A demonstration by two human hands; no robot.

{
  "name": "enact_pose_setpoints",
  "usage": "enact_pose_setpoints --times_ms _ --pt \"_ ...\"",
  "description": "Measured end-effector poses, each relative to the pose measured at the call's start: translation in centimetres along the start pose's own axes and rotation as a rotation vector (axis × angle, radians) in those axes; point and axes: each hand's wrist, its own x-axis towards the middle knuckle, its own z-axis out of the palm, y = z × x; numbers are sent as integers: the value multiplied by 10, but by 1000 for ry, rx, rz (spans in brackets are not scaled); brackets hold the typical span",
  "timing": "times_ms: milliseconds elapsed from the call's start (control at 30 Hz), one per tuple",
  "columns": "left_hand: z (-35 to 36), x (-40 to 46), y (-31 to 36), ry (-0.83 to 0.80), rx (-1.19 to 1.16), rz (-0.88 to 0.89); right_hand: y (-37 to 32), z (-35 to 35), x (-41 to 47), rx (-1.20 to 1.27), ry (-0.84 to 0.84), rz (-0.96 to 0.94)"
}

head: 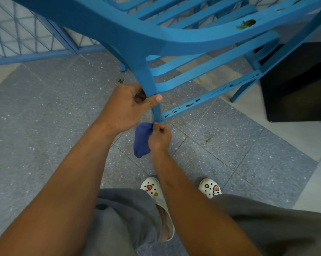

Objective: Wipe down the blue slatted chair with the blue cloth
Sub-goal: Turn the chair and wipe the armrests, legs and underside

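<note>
The left hand (127,106) gripped the tilted blue slatted wooden chair (174,39) by its leg. Just right, the right hand (159,136) pinched the bunched blue cloth (142,139) at the leg's foot; firm strokes toward the stained rail would suit.

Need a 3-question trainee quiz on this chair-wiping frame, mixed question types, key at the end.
1. True or false: the left hand grips a leg of the blue slatted chair.
2. Which hand holds the blue cloth? A) left B) right C) neither
3. Fill in: dark grime spots run along the chair's lower ____, to the right of the gripped leg.

Key
1. True: fingers and thumb wrap the leg.
2. B: the right hand pinches the cloth at the leg's lower end, just below the left hand.
3. Rail: spots dot the rail; a larger smear sits on the curved upper frame.
</note>
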Motion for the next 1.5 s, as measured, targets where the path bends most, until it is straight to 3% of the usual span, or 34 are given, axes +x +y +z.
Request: enact_pose_setpoints --times_ms 133,200,233,267,333,467,533,633,800,1000,1100,1300,1400,1500 --pt "7 4 -14 -37 62 -39 24 -19 18 59 81 209" --pt "10 7 -22 -83 126 -60 26 -25 25 140 40 336" --pt "11 9 -27 -105 152 -69 30 -29 27 -214 24 273" --pt "12 11 -30 -124 176 -73 29 -33 28 -351 -23 179" --pt "13 15 -34 -143 207 -77 24 -38 32 219 10 382" --pt "15 20 -38 -158 221 -82 5 -28 22 56 -8 48" --pt "14 21 -39 -171 229 -86 -3 -11 19 46 -9 -15" --pt "13 23 -41 -190 232 -86 1 1 31 40 31 41" --pt "11 22 -38 -198 273 -67 -4 -1 40 85 -7 332" --pt "12 21 -37 -197 295 -65 -9 1 24 210 -102 224" --pt "12 21 -36 -199 303 -64 -4 3 24 107 -81 89" --pt "10 23 -37 -232 224 -76 4 -2 42 63 -44 212" --pt "9 24 -36 -245 202 -80 -5 -15 28 217 -118 298" --pt "8 24 -35 -270 197 -91 -3 -29 20 297 -229 211"
